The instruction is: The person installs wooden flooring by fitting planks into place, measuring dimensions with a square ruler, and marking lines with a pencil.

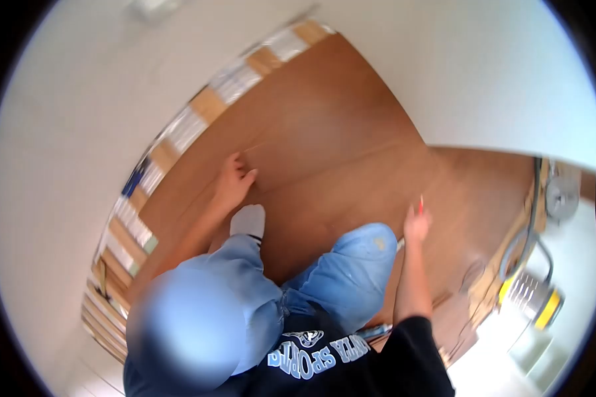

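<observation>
My left hand (234,181) is low over a large brown wooden board (324,119), close to a line or seam that runs across it. Its thumb and fingers are apart, and nothing shows between them. On the other side of my knee, my right hand (417,226) is closed around a slim red pencil (421,206), its pale tip pointing away from me. The picture is too blurred to tell whether the tip touches the board.
Wrapped planks (208,104) and bare wood strips line the board's left edge along the wall. At right stand a yellow-and-black machine (530,299) with a grey hose (510,251) and a round metal disc (563,197). My socked foot (248,221) rests on the board.
</observation>
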Motion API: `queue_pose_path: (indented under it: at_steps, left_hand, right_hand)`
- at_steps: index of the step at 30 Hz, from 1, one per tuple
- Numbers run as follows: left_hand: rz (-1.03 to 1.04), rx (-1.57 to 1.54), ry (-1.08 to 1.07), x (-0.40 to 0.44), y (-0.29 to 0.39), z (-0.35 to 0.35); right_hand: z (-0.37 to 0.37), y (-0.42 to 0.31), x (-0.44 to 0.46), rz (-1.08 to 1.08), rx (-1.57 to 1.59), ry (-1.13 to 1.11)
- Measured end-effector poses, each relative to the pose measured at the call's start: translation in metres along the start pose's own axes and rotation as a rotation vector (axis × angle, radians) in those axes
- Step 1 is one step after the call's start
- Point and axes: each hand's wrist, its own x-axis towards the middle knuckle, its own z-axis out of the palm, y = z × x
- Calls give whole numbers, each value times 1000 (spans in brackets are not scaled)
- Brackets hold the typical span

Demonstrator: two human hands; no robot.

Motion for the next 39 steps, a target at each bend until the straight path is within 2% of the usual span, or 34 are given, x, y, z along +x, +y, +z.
queue_pose_path:
  at_steps: [1,2,3,4,6,7,9,10,11,12,13,14,15,16,17,19,20,21,22,23,24,25,27,28,30,33,34,35,36,37,39]
  left_hand:
    - [-76,-107,3,6,3,3]
    - [-77,-69,5,13,6,4]
    - [-79,-31,-6,20,6,8]
    - [-79,22,23,30,-2,16]
    - [-100,62,82,40,-10,27]
    - [-121,60,115,43,-7,29]
    - [-146,51,161,34,-6,28]
    - [-196,-100,-19,32,-5,24]
    - [-241,-251,-202,30,-3,21]
    - [-201,-179,-248,27,-12,32]
    - [-171,-107,-289,22,-26,47]
    - [-23,6,-449,15,-29,51]
    - [10,70,-530,0,-23,45]
    - [27,139,-601,-15,-15,41]
    - [42,196,-657,-27,-4,36]
    - [100,269,-717,-36,12,30]
    - [290,272,-698,-3,-29,86]
    - [480,279,-662,30,-71,142]
    - [453,285,-689,13,-44,113]
    - [426,290,-717,-7,-14,79]
    - [399,297,-743,-28,18,44]
    - [442,209,-671,-32,24,43]
    - [571,-44,-452,-35,36,40]
    - [577,-46,-459,-34,43,35]
    - [946,45,14,-32,65,24]
    - [1057,-55,63,-12,85,-16]
    - [1102,17,103,-1,80,-27]
    - [1138,85,142,10,70,-37]
    - [990,-33,3,22,58,-48]
    - [825,-134,-131,29,45,-57]
    - [392,-150,-82,24,36,-81]
  right_hand:
    - [3,23,-19,3,-14,21]
    - [-4,32,-38,190,43,-131]
    - [-7,47,-57,128,162,-243]
    - [11,71,-72,157,150,-246]
    - [9,65,-107,201,438,-172]
    - [17,74,-109,166,436,-188]
    - [41,97,-114,241,763,-326]
    - [35,95,-113,219,768,-331]
    - [27,93,-112,322,735,-235]
    - [20,94,-114,425,695,-141]
    - [16,119,-105,458,740,-206]
    - [15,144,-92,487,777,-290]
    - [-11,137,-88,370,632,-202]
    - [-38,127,-83,405,612,-231]
    - [-57,132,-73,361,661,-220]
    - [-91,126,-58,227,782,-45]
    - [-113,114,-55,105,812,47]
    - [-152,63,-68,138,795,133]
    - [-175,56,-59,152,769,88]
    - [-205,-4,-82,168,811,188]
    - [-213,-22,-76,119,933,138]
    - [-219,-35,-69,70,1053,91]
    - [-225,-126,-100,58,1072,83]
    - [-215,-157,-109,142,1214,-77]
    - [-196,-220,-130,238,1358,-345]
    - [-164,-302,-172,459,1485,-697]
    - [-128,-298,-162,458,1557,-930]
    - [-126,-323,-181,529,1581,-975]
    - [-118,-334,-191,515,1575,-1078]
    - [-122,-354,-208,584,1631,-1073]
    - [-137,-379,-230,677,1705,-1043]
